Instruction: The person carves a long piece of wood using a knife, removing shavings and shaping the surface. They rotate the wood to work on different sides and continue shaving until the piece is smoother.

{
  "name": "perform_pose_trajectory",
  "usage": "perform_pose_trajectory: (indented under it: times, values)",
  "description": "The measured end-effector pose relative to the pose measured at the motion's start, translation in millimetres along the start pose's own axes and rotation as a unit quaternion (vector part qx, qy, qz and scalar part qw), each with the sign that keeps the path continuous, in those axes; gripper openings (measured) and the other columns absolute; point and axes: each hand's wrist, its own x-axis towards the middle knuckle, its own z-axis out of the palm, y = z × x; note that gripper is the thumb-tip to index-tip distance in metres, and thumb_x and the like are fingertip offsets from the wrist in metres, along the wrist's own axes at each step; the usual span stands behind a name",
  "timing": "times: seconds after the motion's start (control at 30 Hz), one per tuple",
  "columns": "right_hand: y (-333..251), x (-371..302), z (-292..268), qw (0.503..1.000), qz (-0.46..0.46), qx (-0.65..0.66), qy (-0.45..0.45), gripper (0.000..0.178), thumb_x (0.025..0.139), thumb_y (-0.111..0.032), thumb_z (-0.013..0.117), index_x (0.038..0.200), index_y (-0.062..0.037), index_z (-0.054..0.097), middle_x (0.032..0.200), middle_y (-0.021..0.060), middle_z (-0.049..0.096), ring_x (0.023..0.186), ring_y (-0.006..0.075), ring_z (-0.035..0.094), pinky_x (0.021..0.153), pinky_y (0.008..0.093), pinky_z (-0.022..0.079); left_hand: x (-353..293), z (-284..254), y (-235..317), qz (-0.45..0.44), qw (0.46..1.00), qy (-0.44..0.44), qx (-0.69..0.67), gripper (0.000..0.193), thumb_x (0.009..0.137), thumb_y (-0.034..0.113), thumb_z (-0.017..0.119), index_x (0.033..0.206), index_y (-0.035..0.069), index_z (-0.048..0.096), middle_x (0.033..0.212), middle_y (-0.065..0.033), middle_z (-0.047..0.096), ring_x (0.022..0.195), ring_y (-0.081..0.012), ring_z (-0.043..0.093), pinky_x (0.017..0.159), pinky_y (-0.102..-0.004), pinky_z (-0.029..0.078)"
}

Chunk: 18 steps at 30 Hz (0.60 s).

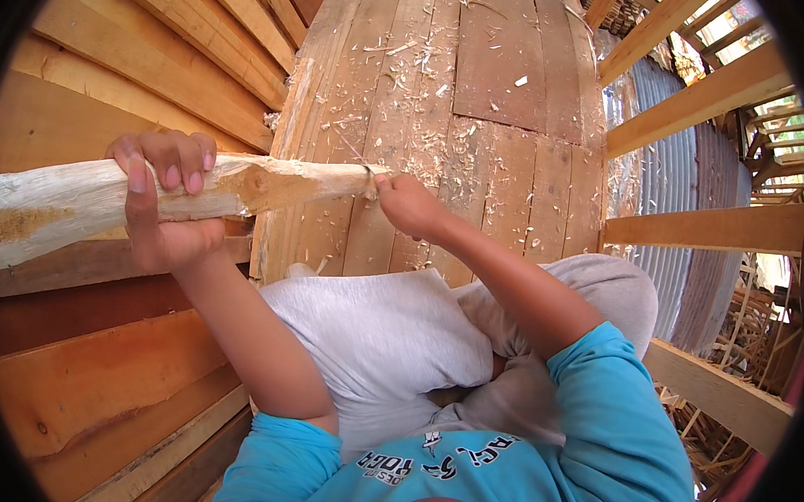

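A peeled, pale wooden pole [283,183] reaches in from the left edge and tapers to a carved, narrow end over the floor. My left hand [171,189] is wrapped round its thicker part, with the thumb and fingers spread along the wood. At the narrow end my right hand [409,204] is closed, its knuckles against the tip. Beside that fist a thin, dark, blade-like sliver [367,169] lies across the wood. What the right fingers hold is mostly hidden. Bare, lighter brown patches show on the pole's surface.
Wood shavings [461,159] are strewn over the plank floor [550,200]. Stacked boards [159,38] line the left side. A railing of wooden bars [703,226] runs along the right, with corrugated metal sheets [671,147] beyond it. My folded legs [389,328] lie below the pole.
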Motion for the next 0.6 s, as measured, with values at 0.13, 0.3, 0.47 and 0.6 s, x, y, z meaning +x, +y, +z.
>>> perform_pose_trajectory:
  times: [0.13,0.3,0.47,0.6]
  values:
    - [-19.9,-11.0,1.8,0.998,-0.059,0.015,-0.004,0.054,0.104,-0.040,0.033,0.080,0.0030,0.053,0.058,0.0069,0.049,0.043,0.0187,0.050,0.042,0.0375,0.044,-1.6,0.8,-1.4,0.001,1.000,-0.005,-0.006,0.011,0.090,0.021,0.056,0.092,0.014,0.047,0.070,0.0010,0.039,0.062,-0.0112,0.038,0.069,-0.0317,0.033]
    - [-5.0,-2.6,-8.4,0.996,0.087,-0.007,-0.007,0.052,0.103,-0.035,0.033,0.089,0.0075,0.060,0.068,0.0214,0.061,0.051,0.0296,0.061,0.048,0.0421,0.049,1.2,1.0,-0.4,0.007,1.000,0.001,0.018,0.012,0.090,0.021,0.056,0.091,0.014,0.047,0.071,0.0014,0.039,0.063,-0.0111,0.037,0.069,-0.0317,0.033]
    - [-0.4,-7.2,2.4,0.999,-0.035,0.011,0.023,0.051,0.103,-0.035,0.033,0.087,0.0065,0.056,0.065,0.0186,0.058,0.056,0.0305,0.059,0.057,0.0446,0.048,-1.5,0.8,-1.2,-0.007,1.000,0.006,0.014,0.011,0.090,0.021,0.056,0.091,0.014,0.047,0.071,0.0012,0.039,0.063,-0.0112,0.037,0.070,-0.0322,0.033]
    - [5.5,0.2,-1.3,0.998,0.064,0.026,0.007,0.048,0.104,-0.036,0.033,0.082,0.0017,0.054,0.057,0.0096,0.049,0.043,0.0218,0.047,0.043,0.0396,0.042,0.3,-0.9,0.4,-0.004,1.000,-0.009,0.009,0.011,0.090,0.020,0.056,0.090,0.014,0.047,0.071,0.0014,0.039,0.064,-0.0110,0.038,0.070,-0.0319,0.033]
